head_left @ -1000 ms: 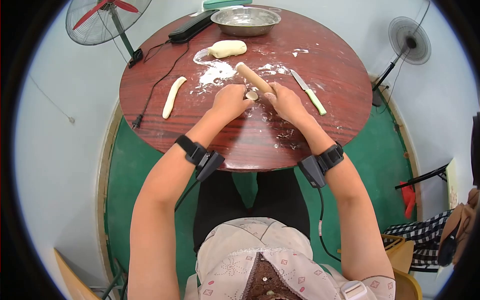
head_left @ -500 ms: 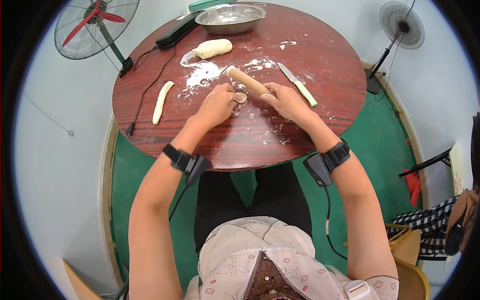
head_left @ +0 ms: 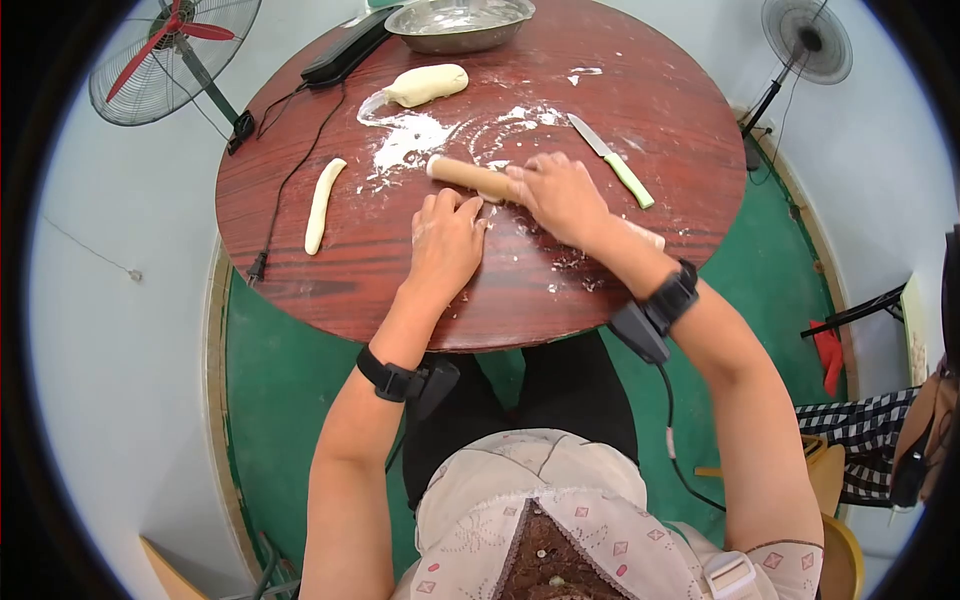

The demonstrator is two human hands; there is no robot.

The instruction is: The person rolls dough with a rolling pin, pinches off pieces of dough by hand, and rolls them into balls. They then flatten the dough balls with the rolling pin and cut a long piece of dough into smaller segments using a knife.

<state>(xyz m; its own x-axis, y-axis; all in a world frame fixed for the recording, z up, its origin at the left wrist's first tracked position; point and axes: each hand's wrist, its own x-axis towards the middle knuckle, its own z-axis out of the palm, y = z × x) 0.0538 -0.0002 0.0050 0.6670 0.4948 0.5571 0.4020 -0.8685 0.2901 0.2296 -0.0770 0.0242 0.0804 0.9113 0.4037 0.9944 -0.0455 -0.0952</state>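
My right hand (head_left: 562, 200) is closed over the middle of a wooden rolling pin (head_left: 465, 176), which lies slantwise, its near end showing beyond my wrist. Under the pin is a small flattened piece of dough (head_left: 490, 197), mostly covered. My left hand (head_left: 447, 238) has its fingers curled at the near edge of that piece, thumb and fingertips against it. Farther back, white flour (head_left: 408, 142) is spread on the wood, with a thick log of dough (head_left: 430, 85) behind it. A thin strip of dough (head_left: 323, 208) rests to the left.
A knife with a pale green handle (head_left: 628, 181) lies on the round table (head_left: 350, 290) at right. A metal bowl (head_left: 460, 38) and a black case (head_left: 350, 48) stand at the back. A black cord with a plug (head_left: 258, 265) runs down the left side. Fans flank the table.
The rolling pin has swung round and come down onto the small piece of dough. My right hand has moved onto its middle, and my left hand has shifted slightly toward me.
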